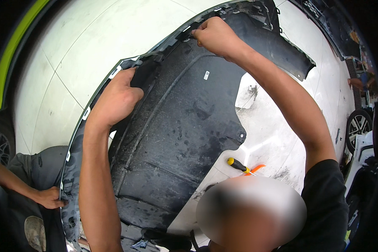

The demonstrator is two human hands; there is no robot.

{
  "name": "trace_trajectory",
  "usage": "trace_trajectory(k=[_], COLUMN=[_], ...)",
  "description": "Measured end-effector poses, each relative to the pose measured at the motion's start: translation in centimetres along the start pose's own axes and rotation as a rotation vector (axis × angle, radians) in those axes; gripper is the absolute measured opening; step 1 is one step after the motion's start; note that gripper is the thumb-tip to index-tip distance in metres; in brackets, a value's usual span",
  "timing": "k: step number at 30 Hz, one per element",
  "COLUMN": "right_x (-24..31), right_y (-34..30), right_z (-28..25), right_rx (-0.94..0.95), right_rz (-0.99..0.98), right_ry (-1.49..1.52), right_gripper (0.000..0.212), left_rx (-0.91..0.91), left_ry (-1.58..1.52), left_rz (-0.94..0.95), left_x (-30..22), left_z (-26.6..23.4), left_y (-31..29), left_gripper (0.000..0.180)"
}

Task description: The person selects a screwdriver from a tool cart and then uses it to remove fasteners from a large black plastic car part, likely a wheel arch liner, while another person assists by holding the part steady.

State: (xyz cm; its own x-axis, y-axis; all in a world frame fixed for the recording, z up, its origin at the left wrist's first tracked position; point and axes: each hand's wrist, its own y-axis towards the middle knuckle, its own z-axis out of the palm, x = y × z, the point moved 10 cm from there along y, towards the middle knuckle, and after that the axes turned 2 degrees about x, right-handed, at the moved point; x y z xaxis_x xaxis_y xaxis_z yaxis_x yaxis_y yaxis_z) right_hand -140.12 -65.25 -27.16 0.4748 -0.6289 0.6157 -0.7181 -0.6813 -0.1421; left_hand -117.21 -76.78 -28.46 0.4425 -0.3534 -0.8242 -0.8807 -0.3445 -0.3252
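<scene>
A large black car bumper (176, 113) lies on the floor with its dusty inner side up. White clips run along its curved left edge. My left hand (117, 96) is closed at that edge, its index finger along the rim beside a white clip; its other fingers are partly hidden. Farther up the same edge, my right hand (214, 40) is closed in a pinch at the rim. A co-worker's hand (51, 198) grips the bumper's edge at the lower left.
On the pale tiled floor (101, 42) right of the bumper lie a yellow-and-black screwdriver (238, 164) and an orange flat tool (256, 169). A wheel (359, 128) stands at far right. A bright green panel (12, 54) curves along the upper left. A blurred patch covers the lower middle.
</scene>
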Motion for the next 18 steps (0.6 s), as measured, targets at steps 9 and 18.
trace_trajectory(k=[9,18], right_x=[0.6,-2.8], right_y=[-0.7,-0.9], right_z=[0.6,3.0], right_rx=[0.007,0.048], right_rz=[-0.041,0.122], right_ry=[0.044,0.506], right_gripper=[0.031,0.022], left_rx=[-0.086,-0.040], left_ry=[0.152,0.214], left_rz=[0.063,0.073], left_x=[-0.5,-1.0], left_z=[-1.0,-0.5], left_y=[-0.4,-0.1], left_gripper=[0.038,0.031])
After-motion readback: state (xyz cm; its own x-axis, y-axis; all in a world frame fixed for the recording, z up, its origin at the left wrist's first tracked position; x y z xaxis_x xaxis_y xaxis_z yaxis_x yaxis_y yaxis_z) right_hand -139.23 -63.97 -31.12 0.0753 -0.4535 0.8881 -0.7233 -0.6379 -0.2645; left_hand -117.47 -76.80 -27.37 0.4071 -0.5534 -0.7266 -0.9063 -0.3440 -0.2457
